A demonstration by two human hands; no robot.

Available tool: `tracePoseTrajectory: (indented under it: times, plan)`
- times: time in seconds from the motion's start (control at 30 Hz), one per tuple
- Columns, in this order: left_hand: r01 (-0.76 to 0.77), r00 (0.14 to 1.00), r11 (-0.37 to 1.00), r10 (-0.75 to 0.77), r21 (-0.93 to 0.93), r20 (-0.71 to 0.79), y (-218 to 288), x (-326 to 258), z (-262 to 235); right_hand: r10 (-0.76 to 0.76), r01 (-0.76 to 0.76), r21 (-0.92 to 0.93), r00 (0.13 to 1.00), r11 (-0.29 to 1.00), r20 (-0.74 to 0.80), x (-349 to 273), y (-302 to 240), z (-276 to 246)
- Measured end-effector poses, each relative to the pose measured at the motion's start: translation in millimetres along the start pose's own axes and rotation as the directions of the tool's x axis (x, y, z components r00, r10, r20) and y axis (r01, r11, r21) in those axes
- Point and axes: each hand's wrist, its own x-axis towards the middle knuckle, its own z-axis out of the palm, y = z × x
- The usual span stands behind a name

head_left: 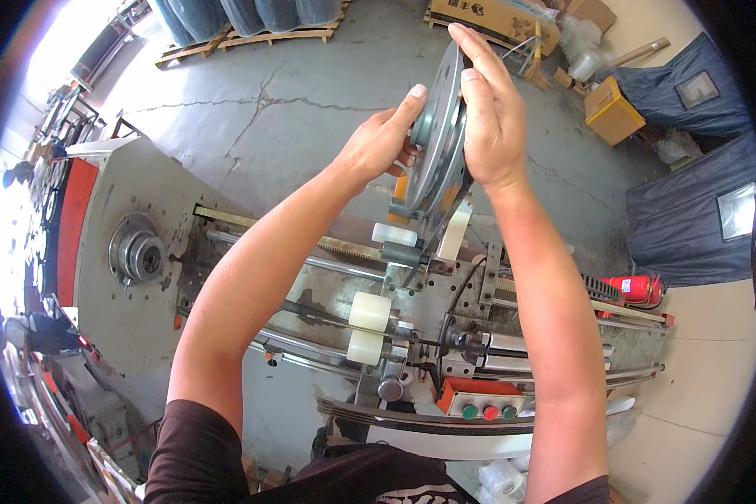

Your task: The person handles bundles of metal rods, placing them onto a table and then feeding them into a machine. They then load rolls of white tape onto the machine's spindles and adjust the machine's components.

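A large grey metal disc (438, 139) stands on edge above the machine, seen nearly side-on. My left hand (376, 144) is closed round the round hub (422, 126) on the disc's left face, with its thumb pointing up and its fingers partly hidden. On the other side, my right hand (494, 118) lies flat along the disc's right face and rim, fingers stretched upward. Below the disc are a white cylinder (395, 234) and an orange part (400, 197). Two cream-coloured rollers (367, 328) sit on the machine nearer to me.
The machine's grey housing (143, 252) with a round chuck (139, 250) stands at left. Metal rails (328, 265) run across to the right. An orange control box (479, 396) has several buttons. A red fire extinguisher (638, 290) is at right, loaded pallets (252, 38) at far left.
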Motion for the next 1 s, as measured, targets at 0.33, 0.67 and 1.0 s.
tracePoseTrajectory:
  times: [0.33,0.67,1.0]
  plan:
    - [-0.346,0.924,0.932,0.359,-0.113,0.135,-16,9,-8,-0.021,0.021,-0.022,1.000,1.000,0.006,-1,2,-2]
    - [-0.246,0.969,0.928,0.240,-0.279,-0.058,-1,-1,0,0.000,0.001,0.014,1.000,1.000,-0.019,0,1,-1]
    - [-0.077,0.991,0.997,0.080,0.031,-0.109,8,-1,17,-0.008,0.008,-0.024,1.000,1.000,-0.001,-1,1,-2]
